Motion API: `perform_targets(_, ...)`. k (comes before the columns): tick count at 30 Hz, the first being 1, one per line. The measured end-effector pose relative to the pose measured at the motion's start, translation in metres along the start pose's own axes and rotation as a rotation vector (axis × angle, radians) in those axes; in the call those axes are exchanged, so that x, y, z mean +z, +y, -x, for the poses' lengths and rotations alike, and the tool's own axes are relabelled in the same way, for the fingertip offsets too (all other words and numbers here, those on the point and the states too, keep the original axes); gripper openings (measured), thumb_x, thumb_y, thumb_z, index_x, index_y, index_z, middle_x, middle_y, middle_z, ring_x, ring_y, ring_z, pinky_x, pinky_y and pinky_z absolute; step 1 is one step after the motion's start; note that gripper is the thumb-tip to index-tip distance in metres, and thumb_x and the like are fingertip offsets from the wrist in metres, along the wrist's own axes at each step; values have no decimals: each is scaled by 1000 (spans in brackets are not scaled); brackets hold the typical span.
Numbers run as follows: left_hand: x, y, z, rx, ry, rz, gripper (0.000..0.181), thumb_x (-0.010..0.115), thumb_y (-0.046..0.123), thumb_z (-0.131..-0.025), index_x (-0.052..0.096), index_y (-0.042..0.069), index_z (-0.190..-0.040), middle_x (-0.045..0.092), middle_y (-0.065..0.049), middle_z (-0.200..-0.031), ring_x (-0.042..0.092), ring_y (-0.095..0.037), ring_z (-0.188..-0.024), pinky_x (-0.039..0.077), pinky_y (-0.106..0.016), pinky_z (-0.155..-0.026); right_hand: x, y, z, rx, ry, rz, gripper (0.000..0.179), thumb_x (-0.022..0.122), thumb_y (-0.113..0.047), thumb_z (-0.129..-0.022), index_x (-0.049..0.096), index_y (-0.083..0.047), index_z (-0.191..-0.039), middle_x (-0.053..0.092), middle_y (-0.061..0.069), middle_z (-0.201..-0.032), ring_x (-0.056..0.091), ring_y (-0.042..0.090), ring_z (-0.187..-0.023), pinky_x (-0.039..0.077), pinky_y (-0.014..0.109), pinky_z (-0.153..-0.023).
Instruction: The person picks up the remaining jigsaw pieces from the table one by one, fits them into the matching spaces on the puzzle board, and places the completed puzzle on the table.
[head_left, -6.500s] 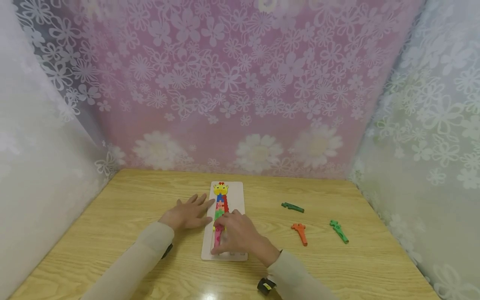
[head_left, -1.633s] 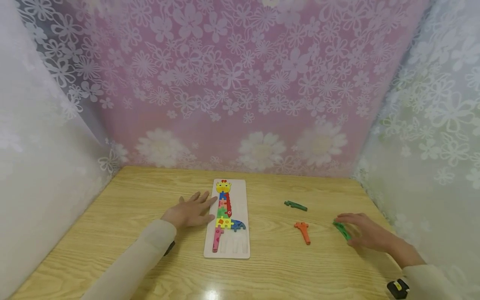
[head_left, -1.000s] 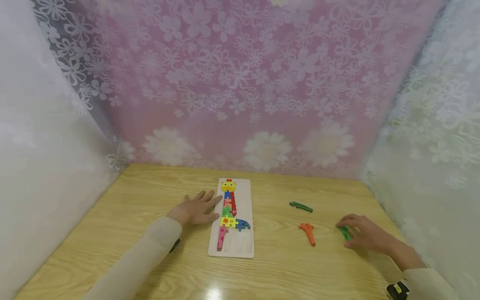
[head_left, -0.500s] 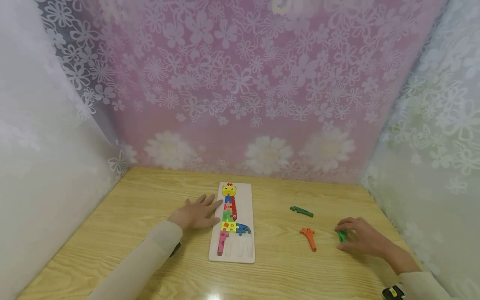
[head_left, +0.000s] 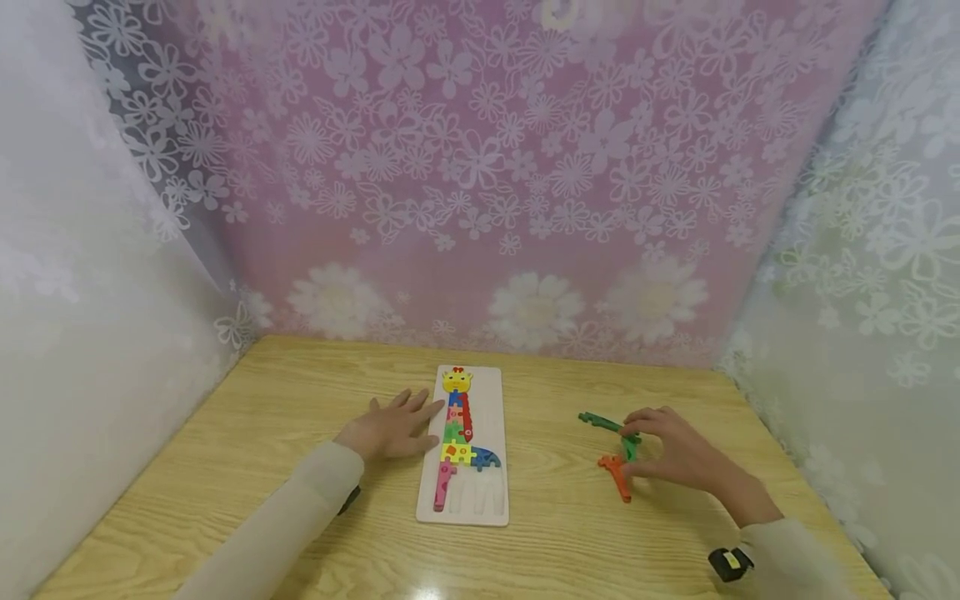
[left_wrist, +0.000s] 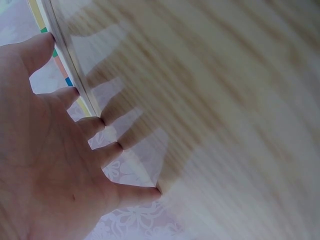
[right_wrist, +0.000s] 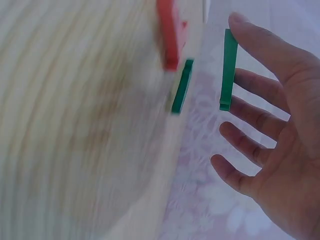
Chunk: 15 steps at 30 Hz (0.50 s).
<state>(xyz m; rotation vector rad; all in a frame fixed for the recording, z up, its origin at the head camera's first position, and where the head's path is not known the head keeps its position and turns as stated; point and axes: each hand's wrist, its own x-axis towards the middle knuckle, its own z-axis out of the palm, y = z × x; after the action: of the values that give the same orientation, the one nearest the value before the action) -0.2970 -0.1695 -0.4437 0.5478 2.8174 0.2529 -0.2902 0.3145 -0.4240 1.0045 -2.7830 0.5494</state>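
Note:
In the head view my right hand (head_left: 678, 450) pinches a bright green puzzle piece (head_left: 630, 451) between thumb and fingers. The right wrist view shows this green piece (right_wrist: 228, 70) raised off the table. My left hand (head_left: 390, 429) lies with fingers spread, thumb and index finger touching the left edge of the pale giraffe puzzle board (head_left: 489, 408). Set in the board are a yellow head (head_left: 457, 381), colored neck and body pieces, and a pink leg (head_left: 444, 486). To the right of the pink leg are bare leg-shaped recesses.
A dark green piece (head_left: 597, 421) lies on the wooden table (head_left: 330, 533), just beyond my right hand. An orange piece (head_left: 617, 478) lies nearer, beside my right thumb. Flowered cloth walls (head_left: 510, 208) stand at the back and both sides.
Earlier my right hand was over the pink leg, then it reached right and took hold of the bright green piece. It has since carried that piece left. My left hand stays at the board.

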Motion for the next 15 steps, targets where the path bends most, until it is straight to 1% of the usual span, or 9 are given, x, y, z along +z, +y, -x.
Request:
perform_targets(3, 0, 1, 1, -3, -2, 2, 72, 41, 63, -104, 20, 33, -166, 16, -7, -175, 14, -40, -161, 13, -81, -118, 6, -7, -10, -24, -5, 2, 48, 87, -39, -81, 75, -11, -117, 69, 12, -126, 59, 35, -113, 51, 62, -92)
perform_targets(6, -1, 2, 1, -7, -4, -2, 72, 41, 63, -104, 20, 33, -166, 16, -7, -175, 14, -40, -162, 13, -81, -118, 11, -15, -20, -47, -10, -6, 47, 87, -39, -82, 75, -11, -118, 69, 11, -127, 58, 31, -113, 52, 58, -91)
perform_targets(8, 0, 2, 0, -7, -5, -5, 72, 41, 63, -104, 21, 33, -166, 16, -7, -175, 13, -40, -162, 13, -81, -118, 14, -20, -26, -61, -16, -14, 48, 86, -39, -83, 74, -10, -120, 68, 11, -128, 58, 31, -114, 52, 58, -92)
perform_targets(11, 0, 1, -1, -9, -7, -5, 72, 41, 63, -104, 20, 33, -166, 15, -7, -175, 13, -40, -162, 13, -81, -118, 16, -29, -35, -85, -21, -33, 48, 86, -35, -83, 74, -8, -121, 68, 13, -128, 58, 33, -115, 48, 63, -99)
perform_targets(15, 1, 0, -2, -7, 1, -13, 73, 41, 65, -104, 20, 33, -166, 15, -7, -175, 13, -40, -162, 13, -81, -118, 21, -40, -46, -98, -22, -48, 46, 87, -31, -83, 74, -9, -121, 68, 13, -129, 58, 33, -116, 46, 65, -101)
